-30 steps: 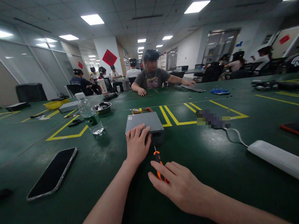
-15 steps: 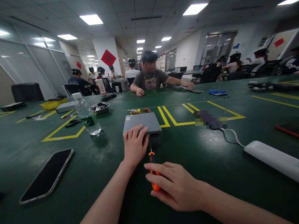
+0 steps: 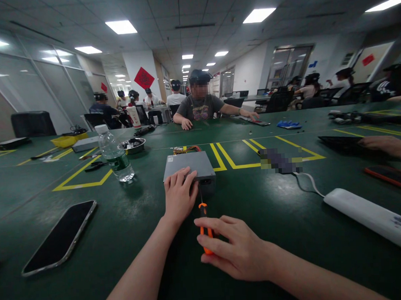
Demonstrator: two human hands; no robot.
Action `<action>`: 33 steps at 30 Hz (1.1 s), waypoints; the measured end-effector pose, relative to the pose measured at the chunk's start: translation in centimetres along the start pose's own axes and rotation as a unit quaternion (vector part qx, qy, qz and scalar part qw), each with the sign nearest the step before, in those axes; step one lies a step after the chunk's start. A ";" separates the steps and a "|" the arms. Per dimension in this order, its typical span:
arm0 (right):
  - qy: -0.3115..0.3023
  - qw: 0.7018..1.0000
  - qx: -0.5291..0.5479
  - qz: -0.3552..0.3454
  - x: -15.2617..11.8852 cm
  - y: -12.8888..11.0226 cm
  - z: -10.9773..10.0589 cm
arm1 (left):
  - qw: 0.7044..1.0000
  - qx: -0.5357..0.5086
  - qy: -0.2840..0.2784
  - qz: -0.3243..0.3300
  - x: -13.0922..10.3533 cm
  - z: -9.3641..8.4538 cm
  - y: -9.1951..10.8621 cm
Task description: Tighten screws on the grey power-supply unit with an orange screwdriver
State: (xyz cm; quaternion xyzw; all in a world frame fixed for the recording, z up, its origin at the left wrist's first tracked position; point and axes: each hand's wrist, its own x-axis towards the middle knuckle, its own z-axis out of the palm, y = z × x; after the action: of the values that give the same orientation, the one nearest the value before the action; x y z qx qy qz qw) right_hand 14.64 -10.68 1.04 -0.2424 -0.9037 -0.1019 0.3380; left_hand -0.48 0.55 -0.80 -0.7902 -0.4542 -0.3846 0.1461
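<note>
On the desk [image 3: 130, 216], a bottle [image 3: 116, 159] and phone [image 3: 60, 238] sit left of a gray metal box [image 3: 194, 161], partly hidden by the spread left hand [image 3: 180, 193]. The right hand [image 3: 237, 246] pinches an orange-and-black screwdriver [image 3: 203, 211].

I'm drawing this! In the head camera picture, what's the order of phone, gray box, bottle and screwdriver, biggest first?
1. Phone, though nearer the camera than the next two.
2. Gray box and bottle: too close to rank; the left hand covers part of the box.
3. Screwdriver, partly covered by the right hand.
</note>
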 end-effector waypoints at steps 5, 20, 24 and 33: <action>0.024 0.997 0.059 0.048 -0.5 0.0 0.4 | 1.000 0.007 -0.008 -0.001 0.0 0.0 0.0; 0.029 0.998 0.028 0.043 -0.5 0.0 0.0 | 1.000 0.001 -0.006 -0.004 0.0 0.0 0.0; -0.059 0.996 0.046 0.046 -0.4 -0.2 -0.4 | 1.000 0.003 -0.003 -0.007 0.0 0.0 0.1; 0.034 0.997 0.042 0.052 -0.8 0.4 -0.2 | 1.000 0.004 -0.013 -0.010 0.0 0.0 0.0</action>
State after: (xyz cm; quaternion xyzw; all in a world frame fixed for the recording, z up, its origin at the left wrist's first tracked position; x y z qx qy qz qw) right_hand 15.48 -10.66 0.70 -0.2712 -0.8814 -0.0541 0.3829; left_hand -0.50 0.55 -0.82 -0.7902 -0.4650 -0.3740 0.1394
